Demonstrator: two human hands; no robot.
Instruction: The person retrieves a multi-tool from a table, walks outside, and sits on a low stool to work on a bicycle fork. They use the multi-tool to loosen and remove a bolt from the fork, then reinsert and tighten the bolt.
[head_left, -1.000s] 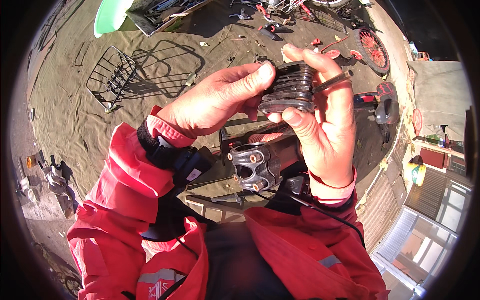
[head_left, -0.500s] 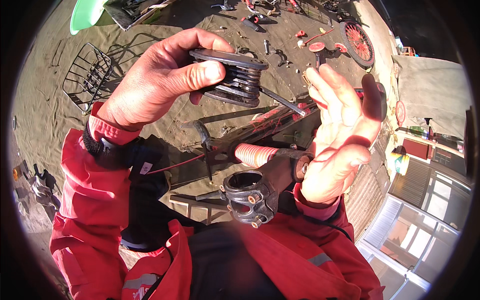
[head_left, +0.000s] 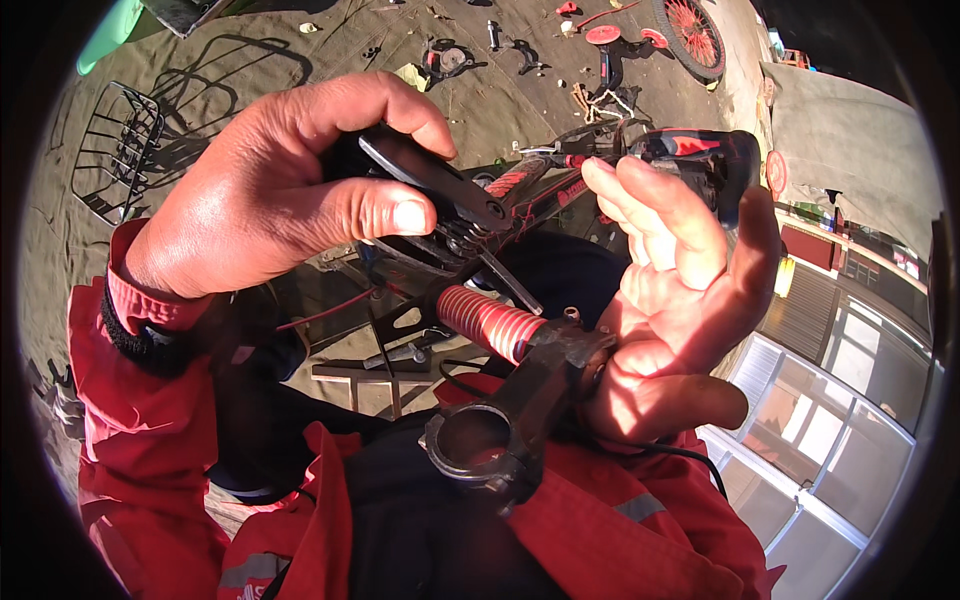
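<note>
My left hand (head_left: 290,190) grips a black folding hex key set (head_left: 425,180), its thumb across the side plate. One key (head_left: 512,283) is swung out, pointing down and right toward the bicycle stem (head_left: 535,385); its tip appears close to the stem, though I cannot tell whether they touch. The stem's round bar clamp (head_left: 472,440) faces me and holds no handlebar. Behind the stem is a red, ribbed section (head_left: 490,322) at the head of the bike frame. My right hand (head_left: 680,290) is open, palm up and fingers stretched, its heel beside the stem's far end.
The black and red frame (head_left: 545,200) extends away from me, with a saddle (head_left: 740,165) at upper right. A wire rack (head_left: 118,150) lies on the cloth at left. Loose parts (head_left: 447,58) and a red-spoked wheel (head_left: 692,38) lie beyond; windows (head_left: 835,430) stand at right.
The hex key set has tilted and come lower, its swung-out key now pointing more steeply down. The stem has turned in view, its clamp opening showing more. My right hand remains open beside it.
</note>
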